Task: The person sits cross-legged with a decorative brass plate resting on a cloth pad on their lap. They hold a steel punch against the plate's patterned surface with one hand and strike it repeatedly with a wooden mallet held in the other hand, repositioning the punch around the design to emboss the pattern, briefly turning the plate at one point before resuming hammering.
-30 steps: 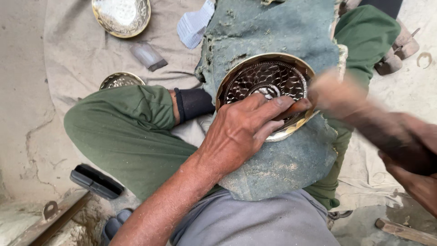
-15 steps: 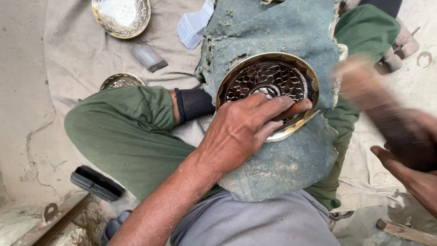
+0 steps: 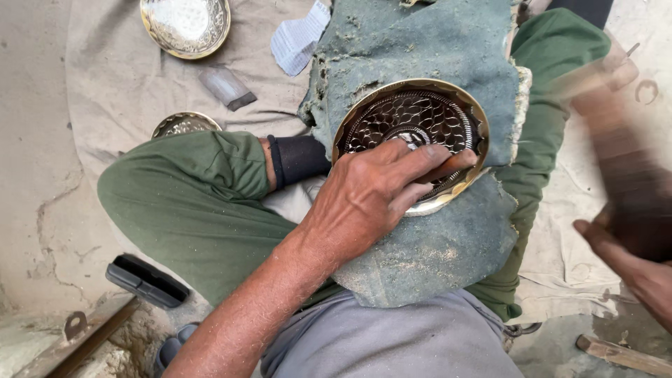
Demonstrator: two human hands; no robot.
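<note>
1. The round brass tray [image 3: 413, 126], patterned and gold-rimmed, is seen lying on a dusty blue-green pad [image 3: 420, 63] draped over the lap and green-trousered legs [image 3: 203, 203].
2. The left hand [image 3: 371, 196] is laid flat over the tray's near rim, fingers spread onto the embossed field. A thin reddish-brown tool, probably a punch, is pinned under the fingers [image 3: 434, 155]; its tip cannot be made out.
3. The right hand [image 3: 630, 259] is held well apart at the frame's right edge, closed on a dark, motion-blurred object [image 3: 623, 175], judged to be a mallet; its shape is too smeared to confirm.
4. Judgement: the step is done well if the tray is kept pressed flat into the pad and the punch kept steady, fingers clear of the struck end.
5. Edges: the tray's near rim overhangs a torn notch in the pad; support there is judged weaker.
6. Open room: free space is available to the right, above the pale cloth [image 3: 560, 231]. To the left, the knee, a second brass dish [image 3: 185, 124] and a larger brass bowl [image 3: 185, 26] crowd the cloth, with a paper scrap [image 3: 297, 38] and a small grey block [image 3: 225, 87] between them.
7. A black case [image 3: 145, 280] is noted on the floor, lower left.
</note>
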